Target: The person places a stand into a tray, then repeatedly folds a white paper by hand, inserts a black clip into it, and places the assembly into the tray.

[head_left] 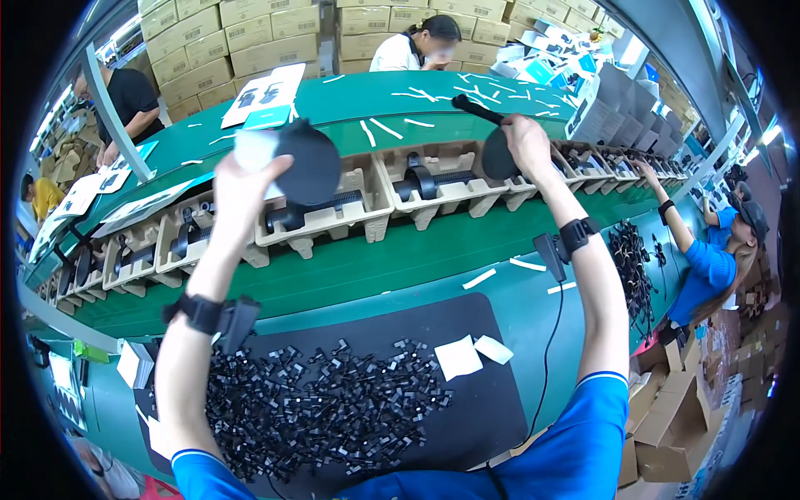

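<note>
My left hand [240, 190] is raised over the green belt and holds a round black disc-shaped part [310, 162] with a white sheet [254, 148] against it. My right hand [527, 143] is lifted too, gripping a black part with a round base [498, 155] and a stick-like handle [475, 107] pointing up and left. Both hands hover above a row of beige pulp trays [363, 205] that hold black devices [433, 180]. Both wrists wear black bands with a small clipped unit.
A black mat [467, 400] near me carries a heap of several small black clips [325, 400] and two white paper squares [471, 354]. White strips litter the belt. A co-worker [708, 258] reaches in at the right; others sit at the far side and left. Cardboard boxes [225, 42] are stacked behind.
</note>
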The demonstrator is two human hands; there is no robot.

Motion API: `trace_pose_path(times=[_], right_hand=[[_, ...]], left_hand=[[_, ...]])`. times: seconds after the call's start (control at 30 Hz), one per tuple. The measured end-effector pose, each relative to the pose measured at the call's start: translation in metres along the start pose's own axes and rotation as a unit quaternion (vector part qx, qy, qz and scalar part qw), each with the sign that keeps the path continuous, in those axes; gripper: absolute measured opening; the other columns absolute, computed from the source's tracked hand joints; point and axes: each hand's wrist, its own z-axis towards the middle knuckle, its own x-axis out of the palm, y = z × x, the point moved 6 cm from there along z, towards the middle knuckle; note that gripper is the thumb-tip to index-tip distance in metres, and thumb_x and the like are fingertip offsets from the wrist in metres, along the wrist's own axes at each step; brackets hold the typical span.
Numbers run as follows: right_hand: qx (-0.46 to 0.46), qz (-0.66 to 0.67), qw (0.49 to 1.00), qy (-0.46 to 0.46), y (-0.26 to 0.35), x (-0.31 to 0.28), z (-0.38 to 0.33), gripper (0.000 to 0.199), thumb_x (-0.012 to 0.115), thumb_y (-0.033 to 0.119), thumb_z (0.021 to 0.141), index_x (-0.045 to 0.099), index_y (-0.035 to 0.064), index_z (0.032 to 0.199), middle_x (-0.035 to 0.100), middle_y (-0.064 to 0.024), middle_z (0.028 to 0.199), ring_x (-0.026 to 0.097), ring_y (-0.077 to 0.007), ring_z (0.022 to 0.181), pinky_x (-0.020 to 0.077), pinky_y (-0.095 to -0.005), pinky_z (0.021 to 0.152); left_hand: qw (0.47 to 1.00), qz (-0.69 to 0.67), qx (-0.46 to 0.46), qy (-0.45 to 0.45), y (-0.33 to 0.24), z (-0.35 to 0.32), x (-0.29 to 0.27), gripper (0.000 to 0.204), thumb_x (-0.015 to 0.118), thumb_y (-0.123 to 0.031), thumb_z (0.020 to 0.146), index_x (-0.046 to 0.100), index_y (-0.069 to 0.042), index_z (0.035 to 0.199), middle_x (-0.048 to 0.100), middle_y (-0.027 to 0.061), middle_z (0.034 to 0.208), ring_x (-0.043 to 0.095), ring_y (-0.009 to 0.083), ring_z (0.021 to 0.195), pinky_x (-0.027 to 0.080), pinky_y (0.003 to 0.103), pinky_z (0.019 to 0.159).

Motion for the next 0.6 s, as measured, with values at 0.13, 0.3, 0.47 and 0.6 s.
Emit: trace_pose_path(times=[0.13, 0.3, 0.47, 0.6], right_hand=[[-0.092, -0.071, 0.984, 0.134, -0.029, 0.050, 0.014, 0.028, 0.072, 0.019, 0.071, 0.063, 0.0001, 0.090, 0.063, -0.0230, 0.081, 0.061, -0.0373, 0.083, 0.0495, -0.0416, 0.073], [-0.135, -0.148, 0.961, 0.189, -0.010, 0.078, 0.021, 0.026, 0.072, 0.020, 0.070, 0.064, 0.0001, 0.086, 0.064, -0.0209, 0.082, 0.062, -0.0350, 0.083, 0.0499, -0.0416, 0.074], [-0.073, -0.135, 0.946, 0.284, -0.025, 0.087, 0.004, 0.026, 0.072, 0.018, 0.069, 0.063, 0.0007, 0.086, 0.064, -0.0206, 0.082, 0.063, -0.0348, 0.084, 0.0509, -0.0418, 0.075], [0.009, -0.134, 0.963, 0.232, -0.026, 0.095, -0.019, 0.021, 0.069, 0.016, 0.071, 0.062, 0.0009, 0.084, 0.064, -0.0202, 0.084, 0.063, -0.0344, 0.084, 0.0517, -0.0419, 0.074]], left_hand=[[0.999, -0.045, 0.020, -0.023, 0.016, 0.015, 0.068, 0.039, 0.074, -0.024, 0.067, 0.065, 0.002, 0.094, 0.067, 0.0108, 0.085, 0.064, 0.0175, 0.077, 0.050, 0.030, 0.072], [0.997, 0.077, 0.025, 0.004, 0.012, 0.016, 0.102, 0.037, 0.074, -0.023, 0.064, 0.065, 0.001, 0.091, 0.068, 0.0152, 0.083, 0.067, 0.0236, 0.078, 0.051, 0.035, 0.073], [0.991, 0.129, 0.014, 0.032, -0.001, 0.024, 0.107, 0.037, 0.073, -0.022, 0.066, 0.065, 0.002, 0.092, 0.068, 0.0163, 0.083, 0.067, 0.0254, 0.074, 0.053, 0.035, 0.067], [0.989, 0.132, -0.014, 0.068, -0.008, 0.023, 0.113, 0.041, 0.073, -0.023, 0.068, 0.064, 0.000, 0.101, 0.068, 0.0139, 0.088, 0.066, 0.0238, 0.082, 0.050, 0.032, 0.076]])
